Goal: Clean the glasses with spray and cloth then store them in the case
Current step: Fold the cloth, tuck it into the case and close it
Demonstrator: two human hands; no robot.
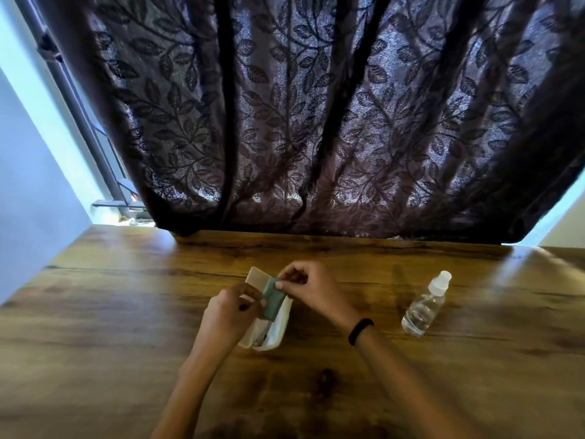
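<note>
A white glasses case (278, 327) lies open on the wooden table (126, 312), its lid (257, 277) raised at the far end. Over the case both hands hold a small folded grey-green cloth (272, 299). My left hand (231, 312) pinches the cloth's near left corner. My right hand (307, 286) pinches its far right corner. Something dark, perhaps the glasses, shows inside the case near its front end (264, 335); I cannot tell for sure. A clear spray bottle (424, 307) with a white cap stands to the right of my hands, untouched.
A dark leaf-patterned curtain (316, 122) hangs along the table's far edge. A pale wall (31, 185) rises on the left. A black band (361, 331) is on my right wrist.
</note>
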